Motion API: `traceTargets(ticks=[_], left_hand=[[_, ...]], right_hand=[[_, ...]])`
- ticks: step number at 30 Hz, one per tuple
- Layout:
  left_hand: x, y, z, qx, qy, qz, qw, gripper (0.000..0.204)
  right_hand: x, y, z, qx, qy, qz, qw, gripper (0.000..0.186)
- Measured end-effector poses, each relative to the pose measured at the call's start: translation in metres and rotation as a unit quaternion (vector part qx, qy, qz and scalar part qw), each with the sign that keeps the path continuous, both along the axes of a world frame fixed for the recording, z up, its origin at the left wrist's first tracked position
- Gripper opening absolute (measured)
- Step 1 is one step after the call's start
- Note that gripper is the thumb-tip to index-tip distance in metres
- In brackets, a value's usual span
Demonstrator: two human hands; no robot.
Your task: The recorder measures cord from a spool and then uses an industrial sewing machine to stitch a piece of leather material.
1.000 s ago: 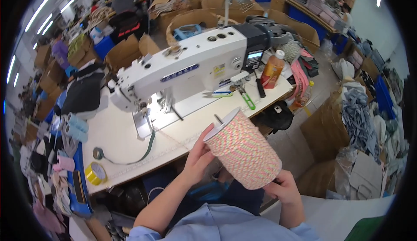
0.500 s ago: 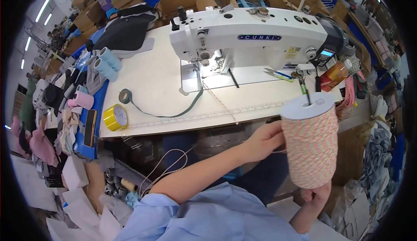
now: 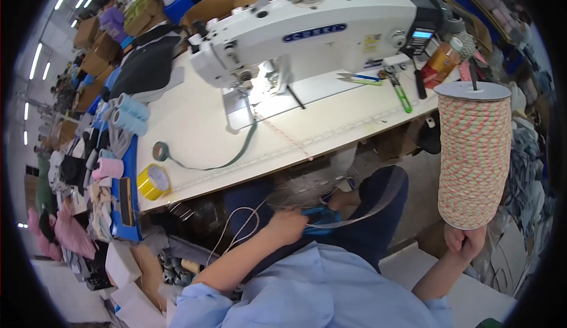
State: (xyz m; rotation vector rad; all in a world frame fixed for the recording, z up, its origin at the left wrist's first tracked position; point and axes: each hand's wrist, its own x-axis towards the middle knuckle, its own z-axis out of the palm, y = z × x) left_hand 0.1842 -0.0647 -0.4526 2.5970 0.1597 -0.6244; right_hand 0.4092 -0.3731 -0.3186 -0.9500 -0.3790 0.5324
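A tall spool of pink, green and cream cord stands upright at the right, a dark rod poking from its top. My right hand is closed beneath it, holding it up from the bottom end. My left hand is low over my lap, fingers curled around a thin strand of cord that curves up toward the right, blurred. More loose cord loops beside my left wrist. Beyond both hands is the white tabletop, with a pink-flecked cord trailing from the sewing machine.
Yellow tape, a green tape roll, light-blue thread cones, scissors, green-handled snips and an orange bottle lie or stand on the table. Cartons and fabric piles crowd both sides. A person in purple is far back left.
My left hand has left the spool and dropped left to my lap, drawing a strand of cord. My right hand has swung the spool upright and out to the right.
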Motion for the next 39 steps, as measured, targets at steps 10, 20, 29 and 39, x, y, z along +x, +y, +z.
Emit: traceTargets(ticks=[10,20,29,39], left_hand=[[0.090,-0.007,0.133,-0.358,-0.451,0.176,0.799,0.040],[0.102,-0.010,0.138,-0.647,-0.329,0.252,0.641,0.045],[0.044,-0.003,0.072,-0.341,-0.237,0.287,0.863,0.032],[0.018,0.017,0.072,-0.168,-0.237,0.182,0.940,0.060]], right_hand=[[-0.024,0.020,-0.005,-0.049,0.023,0.023,0.998,0.072],[-0.026,0.018,-0.017,-0.022,0.020,0.152,0.988,0.071],[-0.004,0.017,-0.007,-0.137,-0.041,0.089,0.986,0.024],[-0.006,0.002,-0.014,-0.151,-0.072,0.121,0.979,0.019]])
